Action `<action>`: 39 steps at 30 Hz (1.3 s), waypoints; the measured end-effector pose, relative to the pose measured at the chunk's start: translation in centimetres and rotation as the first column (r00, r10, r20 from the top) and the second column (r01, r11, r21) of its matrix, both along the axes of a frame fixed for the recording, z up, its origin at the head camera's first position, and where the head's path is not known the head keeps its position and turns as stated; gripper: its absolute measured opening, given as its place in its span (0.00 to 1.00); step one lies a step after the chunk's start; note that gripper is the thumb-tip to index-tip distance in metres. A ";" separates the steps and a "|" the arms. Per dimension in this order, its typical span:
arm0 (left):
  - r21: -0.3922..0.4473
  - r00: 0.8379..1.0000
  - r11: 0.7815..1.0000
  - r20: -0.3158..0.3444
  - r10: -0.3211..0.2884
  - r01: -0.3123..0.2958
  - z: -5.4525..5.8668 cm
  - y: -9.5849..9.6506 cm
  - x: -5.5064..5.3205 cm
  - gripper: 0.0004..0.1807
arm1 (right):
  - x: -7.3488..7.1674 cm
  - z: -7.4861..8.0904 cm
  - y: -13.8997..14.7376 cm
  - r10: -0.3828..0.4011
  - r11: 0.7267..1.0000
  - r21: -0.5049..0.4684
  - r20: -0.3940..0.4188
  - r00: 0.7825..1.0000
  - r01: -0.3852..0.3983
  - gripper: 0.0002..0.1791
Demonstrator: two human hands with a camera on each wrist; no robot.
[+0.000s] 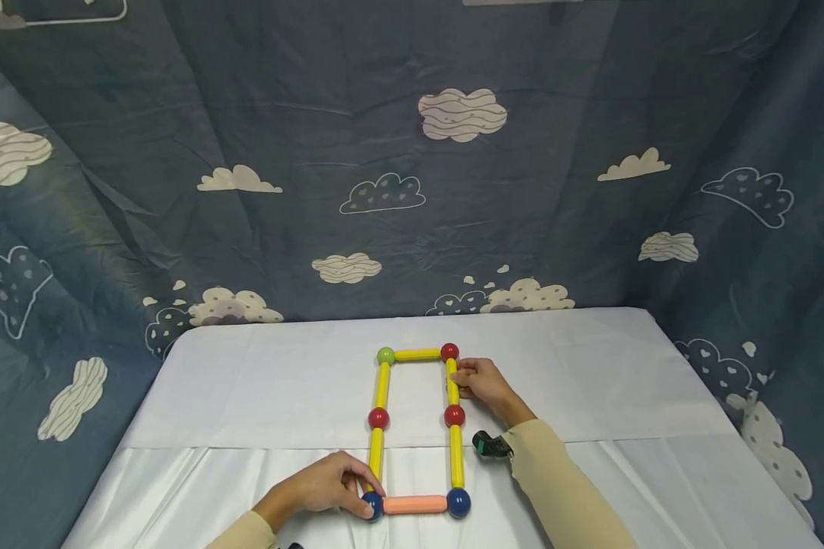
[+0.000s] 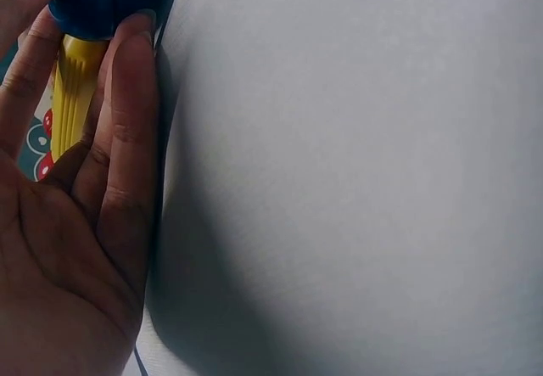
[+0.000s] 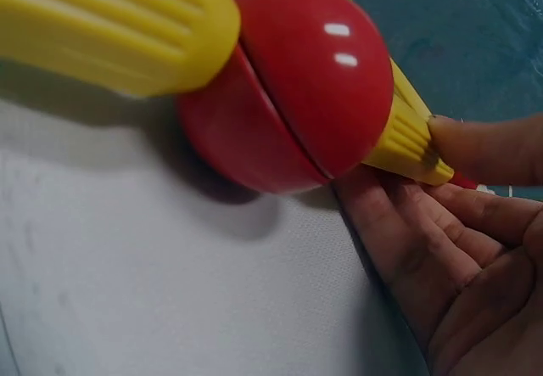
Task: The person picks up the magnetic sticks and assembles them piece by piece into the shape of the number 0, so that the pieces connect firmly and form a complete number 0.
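Note:
A closed rectangle of rods and balls lies on the white cloth. My left hand point(image 1: 329, 484) grips the blue ball point(image 1: 373, 505) at its near left corner, and the left wrist view shows fingers around that ball beside a yellow rod point(image 2: 75, 96). My right hand point(image 1: 486, 385) pinches the far right yellow rod point(image 1: 452, 389) between two red balls, the nearer red ball point(image 3: 293, 87) being large in the right wrist view. A salmon rod point(image 1: 415, 505) joins the left blue ball to another blue ball point(image 1: 458, 502). A green ball point(image 1: 385, 356) forms the far left corner.
The white tablecloth point(image 1: 261, 396) has a crease running across it. Behind and at both sides hangs a dark blue cloud-print curtain point(image 1: 302, 130). A black wrist device point(image 1: 490, 444) sits by the right sleeve.

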State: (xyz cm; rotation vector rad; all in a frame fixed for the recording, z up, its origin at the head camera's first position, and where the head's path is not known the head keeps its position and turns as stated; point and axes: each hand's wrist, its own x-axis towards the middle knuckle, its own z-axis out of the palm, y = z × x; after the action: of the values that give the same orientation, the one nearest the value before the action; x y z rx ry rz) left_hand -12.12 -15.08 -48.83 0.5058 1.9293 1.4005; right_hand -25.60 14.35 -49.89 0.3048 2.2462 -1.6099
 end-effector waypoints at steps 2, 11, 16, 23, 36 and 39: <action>-0.004 1.000 1.000 0.002 0.002 -0.002 0.0 0.1 0.0 0.10 | 0.1 -0.1 0.1 0.011 1.000 0.012 -0.012 1.000 -0.011 0.24; -0.028 1.000 1.000 -0.016 0.010 -0.010 0.3 0.3 0.1 0.10 | 0.1 0.0 0.2 0.073 0.994 0.091 -0.110 0.991 -0.063 0.24; -0.007 1.000 1.000 0.002 0.026 -0.026 0.1 -0.1 0.3 0.11 | 0.2 -0.1 -0.1 0.122 0.988 0.108 -0.104 0.987 -0.111 0.25; 0.040 0.999 0.999 -0.011 0.035 -0.035 0.2 -0.3 0.3 0.12 | 0.1 0.1 0.0 0.158 0.984 0.099 -0.108 0.981 -0.148 0.26; 0.064 0.999 0.996 0.007 0.054 -0.055 -0.3 0.2 1.0 0.11 | 0.5 -0.1 0.3 0.138 0.987 0.103 -0.118 0.983 -0.126 0.26; 0.046 0.998 0.997 -0.003 0.057 -0.057 -0.2 0.3 0.9 0.11 | 0.6 0.2 0.4 0.140 0.986 0.110 -0.116 0.983 -0.127 0.27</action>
State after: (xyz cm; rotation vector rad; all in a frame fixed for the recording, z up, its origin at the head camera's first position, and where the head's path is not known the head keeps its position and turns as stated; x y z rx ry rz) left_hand -11.21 -14.73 -48.99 0.4785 1.9328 1.4836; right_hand -24.99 14.70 -49.68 0.0796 2.3912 -1.4853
